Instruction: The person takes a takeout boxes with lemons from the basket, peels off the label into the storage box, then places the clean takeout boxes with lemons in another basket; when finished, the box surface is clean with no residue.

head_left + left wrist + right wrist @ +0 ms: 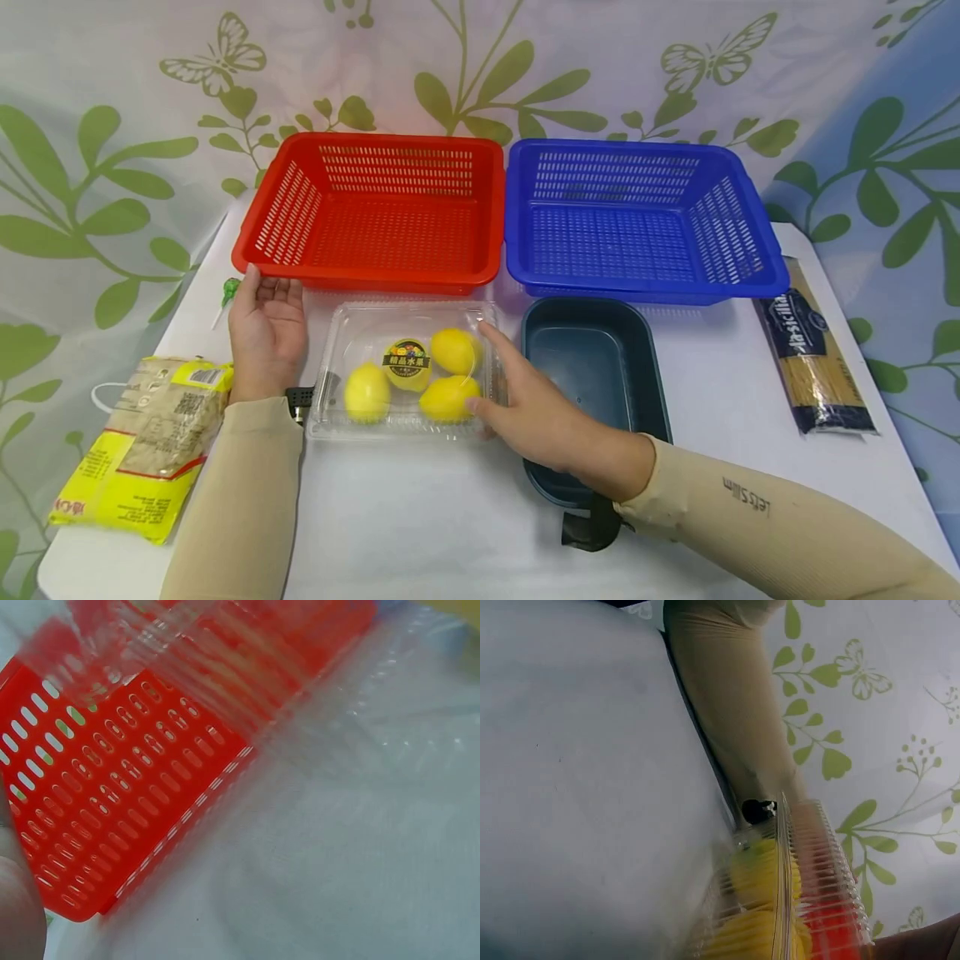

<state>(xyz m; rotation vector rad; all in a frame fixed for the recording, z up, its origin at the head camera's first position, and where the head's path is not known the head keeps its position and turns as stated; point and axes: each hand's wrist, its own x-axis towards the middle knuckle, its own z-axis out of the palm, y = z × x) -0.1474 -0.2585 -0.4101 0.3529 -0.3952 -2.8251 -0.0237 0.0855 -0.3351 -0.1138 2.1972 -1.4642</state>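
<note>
A clear plastic clamshell box (420, 425) with several yellow lemons (367, 392) inside and a round dark label (407, 358) sits in front of the baskets. My right hand (528, 408) grips its right side, thumb on the near part and index finger stretched along the edge. The lemons (765, 877) also show through the ribbed wall in the right wrist view. My left hand (270, 333) is palm up, left of the box, its fingertips right at the front left corner of the red basket (367, 273). Those fingers look loosely bent and hold nothing.
A blue basket (645, 287) stands right of the red one. Under my right forearm lies a dark rectangular pan (585, 367). Spaghetti in a pack (817, 358) lies far right; a yellow bag (150, 450) and a green lollipop (230, 287) lie left.
</note>
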